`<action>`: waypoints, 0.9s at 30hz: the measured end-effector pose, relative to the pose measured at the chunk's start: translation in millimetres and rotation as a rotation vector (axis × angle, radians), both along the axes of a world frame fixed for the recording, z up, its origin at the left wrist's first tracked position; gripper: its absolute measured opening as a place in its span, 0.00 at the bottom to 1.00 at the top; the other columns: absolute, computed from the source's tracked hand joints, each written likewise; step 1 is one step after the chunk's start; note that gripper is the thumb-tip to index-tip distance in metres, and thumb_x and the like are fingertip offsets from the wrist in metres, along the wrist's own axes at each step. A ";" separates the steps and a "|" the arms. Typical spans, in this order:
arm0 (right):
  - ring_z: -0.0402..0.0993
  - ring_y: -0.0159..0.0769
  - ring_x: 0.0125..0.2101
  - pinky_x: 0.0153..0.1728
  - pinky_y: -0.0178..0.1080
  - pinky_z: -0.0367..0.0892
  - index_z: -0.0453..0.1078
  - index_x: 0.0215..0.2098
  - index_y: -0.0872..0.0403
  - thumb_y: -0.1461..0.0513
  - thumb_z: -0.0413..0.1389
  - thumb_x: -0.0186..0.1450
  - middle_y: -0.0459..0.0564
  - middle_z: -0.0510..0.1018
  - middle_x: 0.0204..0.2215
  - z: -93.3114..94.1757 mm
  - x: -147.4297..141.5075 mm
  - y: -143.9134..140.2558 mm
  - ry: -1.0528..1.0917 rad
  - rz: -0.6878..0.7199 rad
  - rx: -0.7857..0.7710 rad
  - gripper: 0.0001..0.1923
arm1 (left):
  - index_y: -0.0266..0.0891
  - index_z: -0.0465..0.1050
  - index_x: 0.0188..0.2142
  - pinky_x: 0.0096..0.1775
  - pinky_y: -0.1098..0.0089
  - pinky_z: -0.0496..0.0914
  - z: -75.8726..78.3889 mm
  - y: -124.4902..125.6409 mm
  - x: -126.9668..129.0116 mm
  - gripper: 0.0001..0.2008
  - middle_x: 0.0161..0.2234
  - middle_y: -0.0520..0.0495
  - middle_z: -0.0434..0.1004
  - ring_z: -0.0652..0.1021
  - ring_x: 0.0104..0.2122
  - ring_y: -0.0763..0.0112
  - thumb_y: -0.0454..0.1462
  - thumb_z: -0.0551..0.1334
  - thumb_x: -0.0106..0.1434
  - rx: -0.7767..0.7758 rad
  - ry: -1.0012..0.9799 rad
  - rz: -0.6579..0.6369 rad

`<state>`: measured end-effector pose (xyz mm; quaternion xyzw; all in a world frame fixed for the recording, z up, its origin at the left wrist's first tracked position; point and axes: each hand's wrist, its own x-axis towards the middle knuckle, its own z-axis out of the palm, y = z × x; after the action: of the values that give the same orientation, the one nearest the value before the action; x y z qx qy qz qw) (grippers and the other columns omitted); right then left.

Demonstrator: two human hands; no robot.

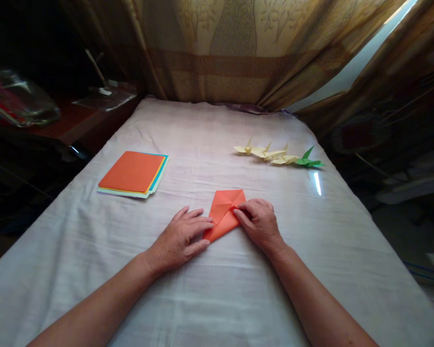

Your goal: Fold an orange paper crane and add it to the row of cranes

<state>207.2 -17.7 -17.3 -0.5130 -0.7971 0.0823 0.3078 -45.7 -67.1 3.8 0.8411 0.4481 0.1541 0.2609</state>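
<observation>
Both hands are laid flat on a partly folded orange paper (224, 213), so nothing's gripped, just pinned down. The left hand (181, 238) is spread open with its fingertips resting on the paper's lower left edge, while the right hand (258, 222) is pressed onto the right edge, fingers bunched at a crease. The paper is parked right between them on the near middle of the worktop (217, 299), and a kite-ish shape with diagonal creases can be made out. So it looks like only the early folds are done and plenty is left, judging by the finished pieces further back. A stack of coloured sheets (133, 173), orange on top, is sat off to the left. Further right, a row of folded cranes (271, 153) is lined up, pale yellow ones plus a green crane (308, 161) at the end. The surface is covered with a pale wrinkled cloth. Behind it all, patterned brown curtains (231, 53) are hung, with daylight let in at the right.
</observation>
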 end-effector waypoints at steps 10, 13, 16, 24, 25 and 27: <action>0.71 0.39 0.34 0.43 0.43 0.58 0.72 0.30 0.50 0.57 0.55 0.67 0.47 0.77 0.27 -3.0 -1.5 0.4 0.012 -0.047 -0.007 0.09 | 0.56 0.74 0.53 0.63 0.46 0.51 -2.2 -1.6 -0.6 0.15 0.56 0.51 0.74 0.67 0.61 0.58 0.37 0.58 0.69 0.126 0.060 -0.054; 0.71 0.39 0.34 0.44 0.44 0.57 0.71 0.29 0.50 0.58 0.56 0.67 0.47 0.77 0.27 -3.9 -1.9 0.6 0.018 -0.061 -0.003 0.09 | 0.55 0.75 0.51 0.63 0.46 0.51 -3.3 -2.0 -1.0 0.14 0.55 0.50 0.74 0.67 0.60 0.57 0.38 0.58 0.69 0.156 0.060 -0.055; 0.70 0.39 0.34 0.44 0.44 0.57 0.71 0.29 0.50 0.59 0.56 0.66 0.46 0.77 0.27 -4.4 -2.9 0.8 0.017 -0.060 0.002 0.08 | 0.54 0.74 0.52 0.62 0.45 0.52 -4.4 -2.6 -2.0 0.14 0.56 0.50 0.74 0.67 0.60 0.57 0.38 0.58 0.69 0.181 0.075 -0.068; 0.69 0.39 0.34 0.43 0.44 0.56 0.70 0.29 0.50 0.60 0.55 0.66 0.46 0.76 0.27 -4.2 -4.6 0.5 0.001 -0.076 0.016 0.07 | 0.54 0.73 0.53 0.62 0.45 0.52 -8.9 -3.9 -2.4 0.16 0.55 0.49 0.74 0.68 0.59 0.56 0.39 0.58 0.68 0.256 0.091 -0.065; 0.69 0.39 0.34 0.43 0.44 0.56 0.70 0.29 0.50 0.60 0.56 0.66 0.46 0.76 0.27 -4.2 -4.6 0.3 0.001 -0.078 0.014 0.07 | 0.54 0.73 0.53 0.62 0.44 0.52 -9.2 -4.3 -2.1 0.15 0.55 0.49 0.74 0.68 0.60 0.56 0.39 0.58 0.68 0.263 0.089 -0.061; 0.69 0.39 0.33 0.43 0.44 0.57 0.69 0.30 0.50 0.60 0.56 0.66 0.46 0.76 0.27 -4.5 -4.8 0.2 -0.003 -0.081 0.013 0.06 | 0.54 0.73 0.53 0.63 0.45 0.51 -9.8 -5.0 -1.6 0.15 0.55 0.49 0.74 0.67 0.60 0.56 0.38 0.58 0.68 0.274 0.088 -0.055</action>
<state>202.4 -17.6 -21.8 -0.5431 -0.7766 0.0636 0.3129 -47.4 -72.0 -6.0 0.8868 0.4104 0.1696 0.1278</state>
